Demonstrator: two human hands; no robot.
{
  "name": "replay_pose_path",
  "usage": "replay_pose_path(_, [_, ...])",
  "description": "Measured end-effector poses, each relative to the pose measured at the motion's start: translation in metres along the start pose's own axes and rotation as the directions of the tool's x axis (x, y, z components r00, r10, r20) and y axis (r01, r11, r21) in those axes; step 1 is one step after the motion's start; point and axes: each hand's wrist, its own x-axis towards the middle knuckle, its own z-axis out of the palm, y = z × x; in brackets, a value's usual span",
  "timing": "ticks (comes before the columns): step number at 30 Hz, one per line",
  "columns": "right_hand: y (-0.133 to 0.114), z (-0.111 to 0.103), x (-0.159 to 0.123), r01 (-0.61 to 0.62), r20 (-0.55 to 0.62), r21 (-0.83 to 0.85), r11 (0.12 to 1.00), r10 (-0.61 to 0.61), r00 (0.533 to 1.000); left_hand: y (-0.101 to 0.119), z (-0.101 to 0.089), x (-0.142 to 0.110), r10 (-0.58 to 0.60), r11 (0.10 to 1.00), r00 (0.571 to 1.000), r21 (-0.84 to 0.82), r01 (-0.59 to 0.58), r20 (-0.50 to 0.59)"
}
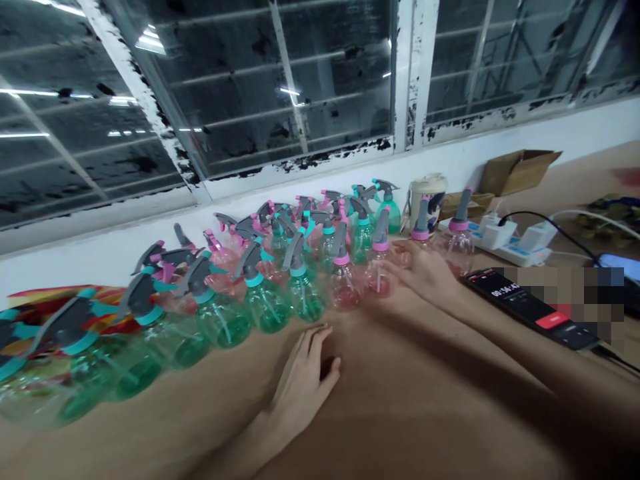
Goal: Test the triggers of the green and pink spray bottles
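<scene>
My left hand (pixel 306 377) rests on the tabletop in front of the bottles, its fingers loosely bent and apart, with nothing in it. Stretched out to the right, my right hand (pixel 425 272) has its fingers spread at a pink spray bottle (pixel 380 277); whether they touch it is blurred. Another pink spray bottle (pixel 420 235) is partly hidden behind that hand, and a third pink one (pixel 457 247) stands just to its right. Nearest my left hand are a green spray bottle (pixel 306 297) and a pink spray bottle (pixel 345 287). All have grey trigger heads.
Several more green bottles (pixel 223 320) and pink bottles line the wall under the window (pixel 280 73). A patterned cup (pixel 429 200), cardboard box (pixel 517 175), power strip (pixel 525 250) with plugs and a phone (pixel 533 310) showing a timer are at right. Colourful fabric or wrapping (pixel 50 300) lies left.
</scene>
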Motion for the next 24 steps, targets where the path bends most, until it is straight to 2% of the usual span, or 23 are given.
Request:
replay_pose_path(4, [-0.004, 0.019, 0.007, -0.022, 0.042, -0.017, 1.000, 0.023, 0.999, 0.001, 0.000, 0.001, -0.036, 0.999, 0.999, -0.008, 0.036, 0.004])
replay_pose_path(7, [-0.007, 0.020, 0.005, -0.041, 0.069, -0.042, 0.998, 0.044, 0.997, 0.002, 0.000, 0.001, -0.045, 0.999, 0.999, -0.008, 0.045, 0.010])
replay_pose_path(15, [-0.008, -0.016, -0.034, -0.027, 0.134, -0.102, 0.994, 0.041, 0.990, 0.004, -0.009, 0.003, -0.102, 0.984, 0.994, -0.142, 0.107, 0.046])
replay_pose_path(17, [-0.012, -0.025, -0.047, 0.016, 0.135, -0.110, 0.994, -0.001, 0.991, 0.004, -0.011, 0.003, -0.115, 0.974, 0.992, -0.193, 0.123, 0.051])
replay_pose_path(21, [-0.031, -0.036, -0.073, 0.113, 0.164, -0.087, 0.990, -0.098, 0.982, 0.008, -0.013, 0.001, -0.116, 0.943, 0.990, -0.306, 0.133, 0.076])
replay_pose_path(24, [-0.054, -0.036, -0.090, 0.149, 0.202, -0.014, 0.989, -0.143, 0.969, 0.013, -0.018, -0.001, -0.038, 0.895, 0.996, -0.441, 0.068, 0.077])
